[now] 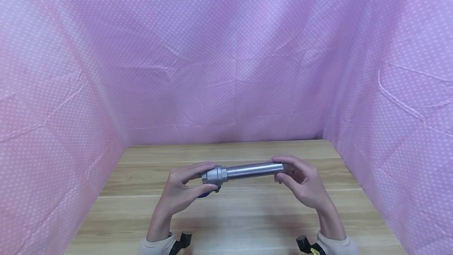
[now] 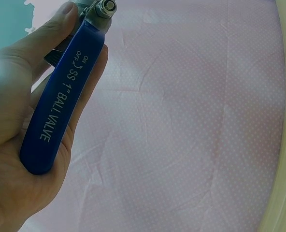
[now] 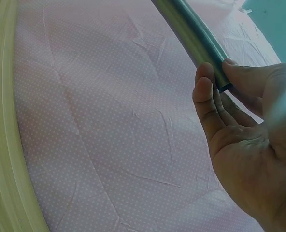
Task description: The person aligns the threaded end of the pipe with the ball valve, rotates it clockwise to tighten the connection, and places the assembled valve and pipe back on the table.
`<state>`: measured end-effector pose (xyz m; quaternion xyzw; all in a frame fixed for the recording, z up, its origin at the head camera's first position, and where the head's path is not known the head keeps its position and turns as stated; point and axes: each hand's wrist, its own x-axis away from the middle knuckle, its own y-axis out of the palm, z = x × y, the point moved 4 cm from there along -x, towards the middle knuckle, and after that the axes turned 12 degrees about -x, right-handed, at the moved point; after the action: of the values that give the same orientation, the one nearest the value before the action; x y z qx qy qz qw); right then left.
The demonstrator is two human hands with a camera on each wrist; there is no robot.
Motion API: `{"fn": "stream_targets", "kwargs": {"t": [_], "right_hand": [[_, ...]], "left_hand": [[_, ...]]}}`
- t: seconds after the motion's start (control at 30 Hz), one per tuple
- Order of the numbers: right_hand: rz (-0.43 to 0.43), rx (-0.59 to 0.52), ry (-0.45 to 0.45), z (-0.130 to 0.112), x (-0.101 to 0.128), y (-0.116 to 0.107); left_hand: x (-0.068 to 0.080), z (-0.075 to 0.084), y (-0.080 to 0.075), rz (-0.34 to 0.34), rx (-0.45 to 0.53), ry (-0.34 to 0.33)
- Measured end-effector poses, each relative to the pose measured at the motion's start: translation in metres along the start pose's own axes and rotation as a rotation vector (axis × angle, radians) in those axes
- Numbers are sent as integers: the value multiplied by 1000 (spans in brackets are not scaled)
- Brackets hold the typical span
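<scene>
A metal ball valve [image 1: 214,175] with a straight steel pipe [image 1: 253,169] joined to it is held level above the wooden table [image 1: 233,215]. My left hand [image 1: 184,188] grips the valve body, thumb below and fingers on top. In the left wrist view its blue handle [image 2: 61,101], printed "SS 1" BALL VALVE", lies along my palm, with a nut [image 2: 106,7] at its top. My right hand [image 1: 301,182] pinches the pipe's free end [image 3: 201,43] between fingers and thumb.
Pink dotted cloth [image 1: 226,58] walls in the table at the back and on both sides. The table's bare wood stretches under and in front of the hands. Dark wrist camera mounts [image 1: 182,241] show at the bottom edge.
</scene>
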<state>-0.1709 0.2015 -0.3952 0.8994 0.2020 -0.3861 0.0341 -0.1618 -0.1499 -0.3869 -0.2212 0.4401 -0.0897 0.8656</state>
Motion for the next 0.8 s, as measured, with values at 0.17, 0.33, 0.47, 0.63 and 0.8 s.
{"fn": "stream_targets", "kwargs": {"t": [0.17, 0.33, 0.47, 0.63, 0.8], "right_hand": [[-23, -41, -43, -2, -1, 1], [-2, -2, -16, -1, 0, 0], [14, 35, -4, 0, 1, -1], [15, 56, -14, 0, 1, -1], [3, 50, -38, 0, 1, -2]], "left_hand": [[0, 0, 0, 3, 2, 6], [0, 0, 0, -2, 10, 7], [-1, 0, 0, -6, 11, 5], [0, 0, 0, -4, 15, 10], [-1, 0, 0, -2, 10, 10]]}}
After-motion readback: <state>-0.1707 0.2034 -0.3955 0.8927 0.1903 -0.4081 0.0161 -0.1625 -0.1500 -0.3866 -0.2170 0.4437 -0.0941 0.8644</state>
